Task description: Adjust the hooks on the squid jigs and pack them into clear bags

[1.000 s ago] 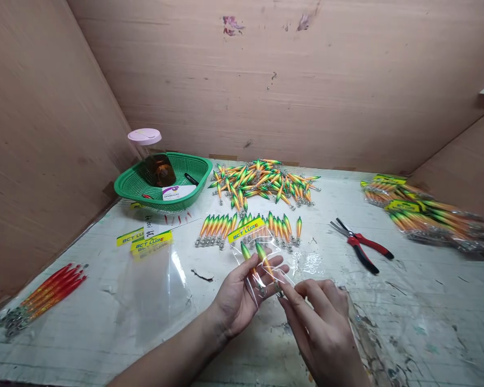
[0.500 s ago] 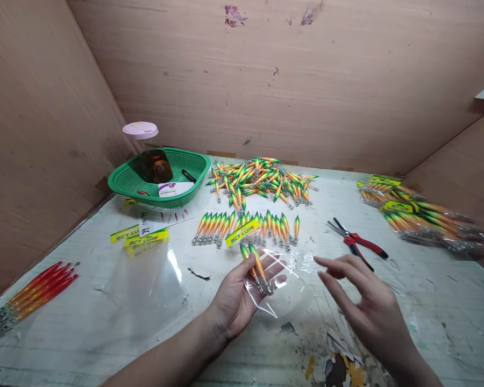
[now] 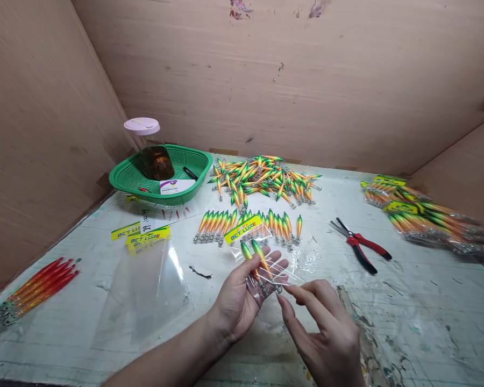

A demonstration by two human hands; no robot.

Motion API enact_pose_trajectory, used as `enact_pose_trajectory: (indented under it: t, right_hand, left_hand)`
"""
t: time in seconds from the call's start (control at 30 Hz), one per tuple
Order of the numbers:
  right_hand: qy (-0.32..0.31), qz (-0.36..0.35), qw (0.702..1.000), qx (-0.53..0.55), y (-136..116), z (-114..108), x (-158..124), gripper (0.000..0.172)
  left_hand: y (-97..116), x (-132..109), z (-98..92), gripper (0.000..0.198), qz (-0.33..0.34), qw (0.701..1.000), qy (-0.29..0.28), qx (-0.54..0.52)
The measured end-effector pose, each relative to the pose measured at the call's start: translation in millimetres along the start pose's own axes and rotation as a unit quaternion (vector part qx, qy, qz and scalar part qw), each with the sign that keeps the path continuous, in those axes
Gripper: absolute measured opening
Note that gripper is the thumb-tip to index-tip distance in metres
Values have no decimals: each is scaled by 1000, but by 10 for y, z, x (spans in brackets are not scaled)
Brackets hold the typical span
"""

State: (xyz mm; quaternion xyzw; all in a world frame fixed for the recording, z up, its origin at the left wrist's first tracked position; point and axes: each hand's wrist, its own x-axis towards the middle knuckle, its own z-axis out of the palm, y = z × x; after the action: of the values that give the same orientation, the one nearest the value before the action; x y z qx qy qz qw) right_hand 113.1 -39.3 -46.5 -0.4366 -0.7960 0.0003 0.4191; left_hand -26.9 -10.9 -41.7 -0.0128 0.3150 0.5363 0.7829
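Note:
My left hand [image 3: 236, 298], palm up, holds a clear plastic bag [image 3: 236, 253] with its thumb pressed on top. The bag has a yellow "BCT LURE" header [image 3: 243, 229]. Two green-and-orange fishing lures [image 3: 261, 258] lie side by side across the fingers and appear to be inside the bag, hooks toward me. My right hand [image 3: 322, 328] has thumb and index finger close together at the bag's lower edge, by the hooks; the exact contact is hard to see. Just beyond, a row of similar lures [image 3: 214, 224] lies partly behind the bag.
A lure pile [image 3: 262, 180] lies at the back, beside a green basket [image 3: 121, 180] holding a lidded drink cup [image 3: 157, 161]. Flat empty bags [image 3: 153, 285] and red lures [image 3: 44, 285] lie left. Pliers [image 3: 361, 244] and packed lures [image 3: 427, 220] lie right.
My right hand has come left from beside the bag to its lower edge, thumb and index drawing together. My left hand still holds the bag and lures in nearly the same place.

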Motion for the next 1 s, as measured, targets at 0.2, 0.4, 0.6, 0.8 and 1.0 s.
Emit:
enact_pose_trajectory:
  t: [0.2, 0.4, 0.6, 0.8, 1.0]
  right_hand:
    - [27, 13, 999, -11, -58, 61, -24, 7]
    - [-28, 54, 995, 75, 173, -155, 110, 15]
    - [-93, 108, 990, -16, 1172, -20, 431, 19]
    - [-167, 104, 980, -7, 1500, 308, 474, 28]
    - [-160, 117, 980, 5, 1371, -64, 444, 24]
  left_hand:
    - [0, -27, 7, 26, -5, 1000, -19, -20]
    - [32, 20, -24, 21, 14, 1000, -12, -14]
    - [86, 26, -24, 24, 10, 1000, 4, -20]
    - [83, 33, -33, 26, 4, 1000, -8, -24]
    - [94, 71, -34, 24, 8, 1000, 6, -23]
